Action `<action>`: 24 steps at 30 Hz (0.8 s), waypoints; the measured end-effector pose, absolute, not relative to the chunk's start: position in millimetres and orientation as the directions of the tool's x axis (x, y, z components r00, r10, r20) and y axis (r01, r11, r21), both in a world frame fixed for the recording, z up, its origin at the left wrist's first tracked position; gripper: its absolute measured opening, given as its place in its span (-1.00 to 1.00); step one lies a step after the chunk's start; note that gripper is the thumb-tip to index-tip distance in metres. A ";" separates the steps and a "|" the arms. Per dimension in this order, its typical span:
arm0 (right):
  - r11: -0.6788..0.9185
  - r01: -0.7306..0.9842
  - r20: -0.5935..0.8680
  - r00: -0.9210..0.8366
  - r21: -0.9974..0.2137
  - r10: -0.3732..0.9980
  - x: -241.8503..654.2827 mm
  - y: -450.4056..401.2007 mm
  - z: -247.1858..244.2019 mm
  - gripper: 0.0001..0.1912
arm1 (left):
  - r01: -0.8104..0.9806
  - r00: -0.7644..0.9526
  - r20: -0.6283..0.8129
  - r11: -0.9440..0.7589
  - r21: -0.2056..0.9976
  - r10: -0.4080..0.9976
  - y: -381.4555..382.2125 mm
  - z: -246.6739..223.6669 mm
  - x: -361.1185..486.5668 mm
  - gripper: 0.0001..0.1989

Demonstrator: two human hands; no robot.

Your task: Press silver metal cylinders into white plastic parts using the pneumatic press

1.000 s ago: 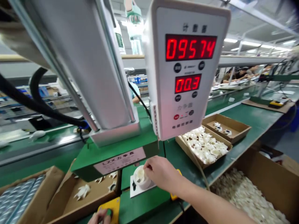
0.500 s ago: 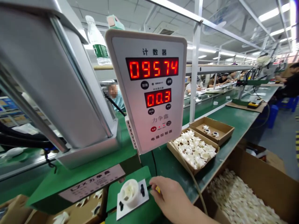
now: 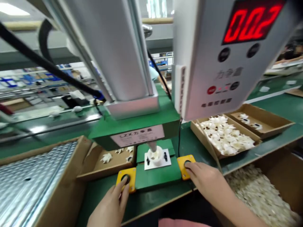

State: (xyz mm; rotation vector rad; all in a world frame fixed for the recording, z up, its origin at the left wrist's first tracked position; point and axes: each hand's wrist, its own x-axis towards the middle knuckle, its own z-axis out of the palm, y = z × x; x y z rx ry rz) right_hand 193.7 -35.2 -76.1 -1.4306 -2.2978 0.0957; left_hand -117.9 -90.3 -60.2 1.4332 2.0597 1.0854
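My left hand (image 3: 109, 203) has a fingertip on the black button of the left yellow button box (image 3: 132, 174). On the other side, my right hand (image 3: 209, 178) touches the button of the right yellow button box (image 3: 184, 175). Neither hand grips anything. Between the boxes, a white round holder (image 3: 159, 159) stands on a white plate (image 3: 150, 164) fixed to the green press base (image 3: 156, 180). A pale part lies inside the holder, and the metal press ram (image 3: 152, 145) reaches down to it. Whether the ram touches the part is blurred.
A counter box (image 3: 208, 72) reads 00.2 beside the press cylinder (image 3: 118, 47). Cardboard trays hold white finned parts (image 3: 224, 134), with more in a big carton (image 3: 258, 192) below. At left, a carton contains rows of silvery pieces (image 3: 44, 179).
The view has swung left and down. My right hand has moved onto the right button, and my left hand has come into view on the left button. The ram now shows above the holder.
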 end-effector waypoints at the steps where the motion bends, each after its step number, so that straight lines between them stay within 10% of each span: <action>1: 0.464 0.830 0.330 -0.364 -0.308 0.871 195.0 -34.9 -77.1 -0.77 | 0.618 -0.401 0.090 0.197 0.761 0.912 -90.9 -59.6 -117.0 -0.70; 6: 0.371 0.705 0.242 -0.280 -0.604 0.929 196.1 -33.5 -67.3 -0.75 | 0.530 -0.448 0.018 0.249 0.811 0.894 -89.5 -54.3 -112.1 -0.72; 13: 0.138 0.201 0.080 -0.272 -0.970 0.959 154.2 -5.8 -19.0 -0.52 | -0.318 -0.364 -0.263 0.146 0.937 0.893 -84.9 -40.0 -82.3 -0.66; 18: 0.100 -0.237 0.200 -0.445 -0.966 0.873 97.0 24.6 12.1 -0.62 | -0.361 -0.274 -0.304 0.195 0.912 0.912 -85.0 -35.2 -61.0 -0.65; 24: -0.165 -0.371 0.086 -0.574 -0.914 0.814 80.7 34.5 1.2 -0.65 | -0.347 -0.314 -0.370 0.258 0.902 0.874 -87.7 -32.0 -63.4 -0.44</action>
